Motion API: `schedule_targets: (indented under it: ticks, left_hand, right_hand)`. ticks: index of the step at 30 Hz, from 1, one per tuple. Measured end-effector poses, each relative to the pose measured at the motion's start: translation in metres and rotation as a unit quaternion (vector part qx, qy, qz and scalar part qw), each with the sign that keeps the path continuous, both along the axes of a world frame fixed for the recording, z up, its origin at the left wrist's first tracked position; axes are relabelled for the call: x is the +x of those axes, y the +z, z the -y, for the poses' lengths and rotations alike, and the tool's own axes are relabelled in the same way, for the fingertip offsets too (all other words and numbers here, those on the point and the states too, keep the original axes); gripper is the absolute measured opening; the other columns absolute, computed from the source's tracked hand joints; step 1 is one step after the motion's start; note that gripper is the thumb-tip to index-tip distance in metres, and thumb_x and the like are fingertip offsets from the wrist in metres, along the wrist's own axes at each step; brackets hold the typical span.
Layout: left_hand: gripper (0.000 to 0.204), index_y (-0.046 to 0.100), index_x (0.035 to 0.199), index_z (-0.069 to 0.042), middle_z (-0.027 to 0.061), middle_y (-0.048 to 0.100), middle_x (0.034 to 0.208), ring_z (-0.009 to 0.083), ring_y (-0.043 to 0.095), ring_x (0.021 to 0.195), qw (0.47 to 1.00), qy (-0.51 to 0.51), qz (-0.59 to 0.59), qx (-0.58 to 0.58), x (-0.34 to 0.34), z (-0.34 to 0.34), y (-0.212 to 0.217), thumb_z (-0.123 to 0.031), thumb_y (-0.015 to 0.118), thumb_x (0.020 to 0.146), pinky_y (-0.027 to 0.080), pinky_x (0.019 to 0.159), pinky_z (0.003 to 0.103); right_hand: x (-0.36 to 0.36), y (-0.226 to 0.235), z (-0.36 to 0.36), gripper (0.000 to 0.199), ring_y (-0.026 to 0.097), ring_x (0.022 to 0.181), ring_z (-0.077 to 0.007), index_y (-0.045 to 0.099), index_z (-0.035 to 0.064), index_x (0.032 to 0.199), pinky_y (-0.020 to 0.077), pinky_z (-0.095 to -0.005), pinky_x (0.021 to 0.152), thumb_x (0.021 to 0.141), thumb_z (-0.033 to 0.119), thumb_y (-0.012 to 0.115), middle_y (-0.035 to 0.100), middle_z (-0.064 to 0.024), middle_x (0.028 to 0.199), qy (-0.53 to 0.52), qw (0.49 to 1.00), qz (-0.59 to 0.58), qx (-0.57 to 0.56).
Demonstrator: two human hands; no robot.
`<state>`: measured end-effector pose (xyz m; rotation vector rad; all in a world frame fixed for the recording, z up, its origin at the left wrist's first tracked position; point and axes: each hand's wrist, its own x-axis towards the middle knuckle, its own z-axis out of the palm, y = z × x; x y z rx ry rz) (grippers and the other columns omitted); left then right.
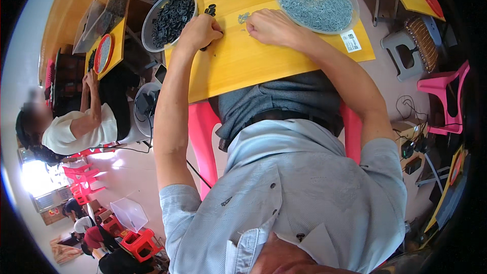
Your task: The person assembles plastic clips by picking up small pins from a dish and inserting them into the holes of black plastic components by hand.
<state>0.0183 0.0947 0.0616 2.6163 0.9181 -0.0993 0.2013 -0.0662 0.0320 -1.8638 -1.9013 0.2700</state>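
Head view: left hand (200, 31) fingers curled, hiding black piece; right hand (271, 26) contents unclear.

Bright daylight, white glare low and left of the yellow table (243, 71), soft shadows, bent edges, dark round rim.

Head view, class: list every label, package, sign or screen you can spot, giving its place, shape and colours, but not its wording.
Label: small white rectangular sticker with dark print, on the yellow table, just below the bowl of grey parts, right of the right hand.
Clear box: see-through plastic, tilted, on the floor at lower left beside red stools.
No signs or screens can be made out.
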Motion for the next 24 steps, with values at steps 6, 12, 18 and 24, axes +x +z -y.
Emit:
schedule_targets:
  ticks: [6,12,18,24]
  left_hand:
    - [0.021,0.075,0.087,0.001,0.0165,0.073,0.079,0.0235,0.073,0.073,0.999,0.002,0.049,0.012,0.002,0.026,0.003,-0.016,0.078,0.074,0.055,0.069,0.034]
    - [0.021,0.071,0.104,0.003,0.0075,0.072,0.079,0.0159,0.068,0.07,0.925,0.104,0.338,-0.141,-0.009,0.06,-0.037,-0.006,0.075,0.085,0.053,0.066,0.029]
    - [0.016,0.067,0.109,0.006,0.0061,0.069,0.088,0.0124,0.067,0.077,0.804,0.195,0.444,-0.345,-0.013,0.086,-0.052,0.001,0.066,0.093,0.054,0.072,0.024]
    - [0.017,0.067,0.107,0.008,0.0071,0.071,0.09,0.0115,0.067,0.076,0.813,0.184,0.461,-0.304,-0.014,0.091,-0.057,0.003,0.065,0.091,0.054,0.072,0.023]
  right_hand:
    - [0.002,-0.001,0.0,0.012,0.065,0.078,-0.0402,0.066,0.0028,0.079,0.0492,-0.0495,0.068,0.082,0.012,0.059,0.067,-0.0194,0.078,0.006,1.0,-0.006,0.002]
    - [0.001,0.001,0.001,0.012,0.065,0.078,-0.039,0.064,0.0029,0.079,0.0494,-0.0489,0.069,0.083,0.013,0.059,0.067,-0.0183,0.08,0.027,0.999,0.017,0.005]
    - [0.003,-0.006,0.003,0.014,0.065,0.082,-0.0386,0.065,0.0031,0.081,0.0503,-0.0483,0.071,0.085,0.015,0.058,0.069,-0.0157,0.09,0.032,0.999,0.004,0.016]
    - [-0.003,-0.012,-0.002,0.016,0.066,0.087,-0.0404,0.067,0.0009,0.086,0.0518,-0.0501,0.076,0.086,0.013,0.057,0.069,-0.0196,0.094,0.046,0.995,0.07,0.046]
